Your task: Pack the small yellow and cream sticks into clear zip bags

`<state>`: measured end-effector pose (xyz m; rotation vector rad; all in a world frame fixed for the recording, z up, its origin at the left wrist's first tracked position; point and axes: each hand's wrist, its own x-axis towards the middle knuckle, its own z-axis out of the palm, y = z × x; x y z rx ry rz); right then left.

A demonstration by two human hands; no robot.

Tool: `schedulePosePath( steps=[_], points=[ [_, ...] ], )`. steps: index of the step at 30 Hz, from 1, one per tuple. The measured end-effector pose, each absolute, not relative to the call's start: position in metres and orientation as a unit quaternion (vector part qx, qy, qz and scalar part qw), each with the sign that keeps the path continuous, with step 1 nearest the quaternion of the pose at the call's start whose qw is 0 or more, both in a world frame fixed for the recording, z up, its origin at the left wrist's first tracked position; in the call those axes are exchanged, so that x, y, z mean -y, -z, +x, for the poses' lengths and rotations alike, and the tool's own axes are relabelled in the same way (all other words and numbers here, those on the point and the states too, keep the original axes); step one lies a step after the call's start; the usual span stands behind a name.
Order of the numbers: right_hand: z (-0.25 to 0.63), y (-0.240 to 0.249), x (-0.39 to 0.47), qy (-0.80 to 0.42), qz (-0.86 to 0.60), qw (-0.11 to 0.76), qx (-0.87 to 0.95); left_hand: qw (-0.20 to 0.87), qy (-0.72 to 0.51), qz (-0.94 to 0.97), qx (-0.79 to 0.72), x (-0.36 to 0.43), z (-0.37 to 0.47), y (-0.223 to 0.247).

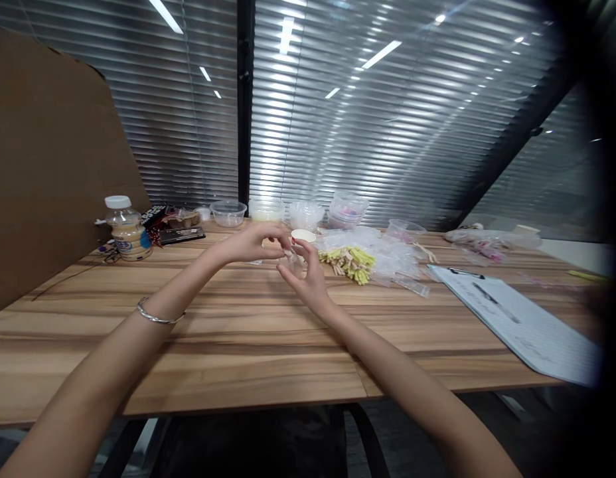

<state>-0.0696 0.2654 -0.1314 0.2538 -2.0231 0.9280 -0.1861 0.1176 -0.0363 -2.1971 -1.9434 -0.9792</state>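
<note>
My left hand (261,243): fingers narrow, can't tell if gripping. Small clear plastic piece (296,265) between my hands. Right hand (308,277) holds it, thumb opposite fingers; loose pinch could drop it near yellow-green bundle (352,264).

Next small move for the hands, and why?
I'd probably spread the right hand and left hand slightly apart, to give a clearer look at the small clear plastic piece: the curled fingers of both meet around it and hide part of it, so its shape is hard to tell.
</note>
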Motion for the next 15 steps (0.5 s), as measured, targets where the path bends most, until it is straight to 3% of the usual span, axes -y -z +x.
schedulePosePath(
  steps=[6,15],
  points=[
    [-0.0678,0.1306,-0.2647,-0.376,0.133,0.440,0.805,0.085,0.319,-0.706,0.627,-0.1199,-0.1804,0.0382],
    [-0.0663,0.1318,-0.2622,-0.382,0.157,0.458,0.787,0.090,0.318,-0.722,0.608,-0.1201,-0.1760,0.0369]
  ],
)
